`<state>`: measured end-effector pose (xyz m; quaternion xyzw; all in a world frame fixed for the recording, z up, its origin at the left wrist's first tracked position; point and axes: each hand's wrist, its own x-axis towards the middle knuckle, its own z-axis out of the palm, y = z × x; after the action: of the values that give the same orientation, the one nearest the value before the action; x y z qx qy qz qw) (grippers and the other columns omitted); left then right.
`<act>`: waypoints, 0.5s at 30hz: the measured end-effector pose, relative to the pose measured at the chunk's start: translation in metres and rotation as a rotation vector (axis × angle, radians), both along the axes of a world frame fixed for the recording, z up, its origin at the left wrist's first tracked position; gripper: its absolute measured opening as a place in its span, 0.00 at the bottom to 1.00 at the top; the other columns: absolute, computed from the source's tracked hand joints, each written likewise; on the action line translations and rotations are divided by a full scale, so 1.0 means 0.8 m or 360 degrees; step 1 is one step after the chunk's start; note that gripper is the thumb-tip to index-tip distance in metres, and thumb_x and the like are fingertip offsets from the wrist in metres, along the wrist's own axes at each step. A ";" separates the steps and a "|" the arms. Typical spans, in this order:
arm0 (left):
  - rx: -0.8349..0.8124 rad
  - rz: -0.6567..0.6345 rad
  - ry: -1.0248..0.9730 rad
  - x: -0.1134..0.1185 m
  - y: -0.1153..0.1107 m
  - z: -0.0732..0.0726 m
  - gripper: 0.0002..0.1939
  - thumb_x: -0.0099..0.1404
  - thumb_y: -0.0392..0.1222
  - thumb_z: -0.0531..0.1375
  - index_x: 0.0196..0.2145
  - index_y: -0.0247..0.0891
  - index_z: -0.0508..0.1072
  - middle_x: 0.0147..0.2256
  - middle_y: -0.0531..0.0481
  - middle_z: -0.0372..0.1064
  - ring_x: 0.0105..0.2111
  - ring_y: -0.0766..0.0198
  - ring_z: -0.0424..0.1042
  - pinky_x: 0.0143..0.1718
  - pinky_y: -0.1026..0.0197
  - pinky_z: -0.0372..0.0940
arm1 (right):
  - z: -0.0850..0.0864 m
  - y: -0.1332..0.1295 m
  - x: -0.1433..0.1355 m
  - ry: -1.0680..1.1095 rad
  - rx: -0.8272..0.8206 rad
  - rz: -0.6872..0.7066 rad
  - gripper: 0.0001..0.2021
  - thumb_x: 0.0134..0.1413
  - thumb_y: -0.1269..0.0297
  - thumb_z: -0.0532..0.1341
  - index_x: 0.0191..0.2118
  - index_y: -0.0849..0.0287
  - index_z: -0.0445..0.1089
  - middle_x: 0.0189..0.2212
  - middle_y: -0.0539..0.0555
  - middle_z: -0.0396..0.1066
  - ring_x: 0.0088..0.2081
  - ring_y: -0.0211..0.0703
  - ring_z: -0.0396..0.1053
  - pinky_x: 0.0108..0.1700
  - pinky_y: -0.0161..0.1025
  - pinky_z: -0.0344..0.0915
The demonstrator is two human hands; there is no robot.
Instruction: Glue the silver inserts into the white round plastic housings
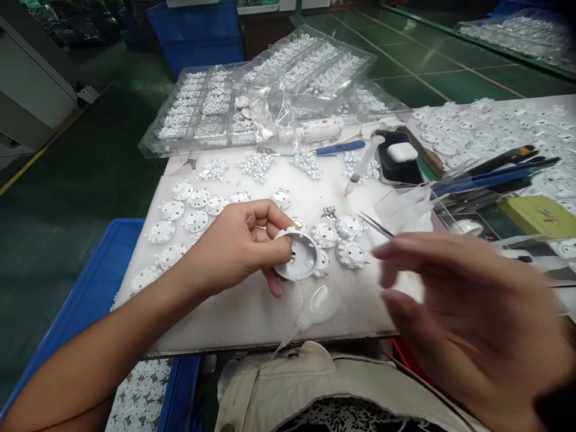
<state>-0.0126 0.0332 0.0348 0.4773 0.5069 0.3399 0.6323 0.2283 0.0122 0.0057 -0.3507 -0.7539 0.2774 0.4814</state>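
My left hand [252, 243] is closed on a round white plastic shell [300, 257], tilted so that its hollow inside faces up and right. The fingers and thumb pinch its left rim. Over the table's right side, my right hand [463, 318] is smeared by motion, with a gap between thumb and forefinger. Thin metal tweezers [376, 225] point left from beside its forefinger; whether the hand holds them cannot be made out. Similar white round parts [352, 254] lie between the hands. Just above them is a small heap of tiny dark metal pieces [329, 212].
A clear squeeze bottle [318, 306] lies near the front edge. More round parts [172, 210] stand at left, with small white piles [256, 167] behind. Clear trays [193, 108] fill the back. A phone [398, 162], a tool holder [486, 186] and a yellow-green box [540, 216] are right.
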 end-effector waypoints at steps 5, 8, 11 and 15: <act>0.0483 0.0044 0.0428 0.003 -0.014 0.002 0.08 0.56 0.34 0.66 0.33 0.40 0.71 0.21 0.58 0.70 0.19 0.67 0.73 0.18 0.69 0.66 | -0.012 0.017 -0.049 -0.0053 -0.0301 0.0187 0.16 0.60 0.65 0.64 0.52 0.54 0.64 0.42 0.52 0.72 0.37 0.35 0.73 0.41 0.33 0.73; 0.0951 0.0031 0.0778 0.006 -0.020 0.004 0.07 0.56 0.33 0.66 0.34 0.39 0.73 0.26 0.56 0.70 0.23 0.70 0.70 0.23 0.69 0.66 | -0.022 0.023 -0.060 0.0021 -0.0281 0.0151 0.10 0.58 0.70 0.64 0.45 0.55 0.69 0.35 0.49 0.75 0.36 0.34 0.75 0.38 0.28 0.73; 0.1161 -0.0192 0.0828 0.005 -0.019 0.014 0.08 0.60 0.35 0.64 0.39 0.38 0.75 0.32 0.51 0.72 0.31 0.66 0.72 0.33 0.67 0.70 | -0.031 0.028 -0.059 0.0209 -0.0194 0.0064 0.09 0.55 0.74 0.63 0.41 0.55 0.71 0.34 0.48 0.75 0.34 0.34 0.76 0.36 0.27 0.74; 0.0925 -0.0492 0.0803 -0.013 0.002 0.043 0.18 0.64 0.46 0.63 0.51 0.44 0.73 0.48 0.47 0.73 0.43 0.58 0.74 0.41 0.62 0.71 | -0.044 0.034 -0.050 0.0312 -0.0138 -0.0049 0.08 0.59 0.72 0.62 0.43 0.56 0.70 0.41 0.52 0.76 0.34 0.36 0.77 0.36 0.31 0.77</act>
<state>-0.0227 0.0345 0.0695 0.7747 0.4514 0.2423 0.3707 0.1886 0.0393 -0.0295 -0.3541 -0.6849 0.3353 0.5414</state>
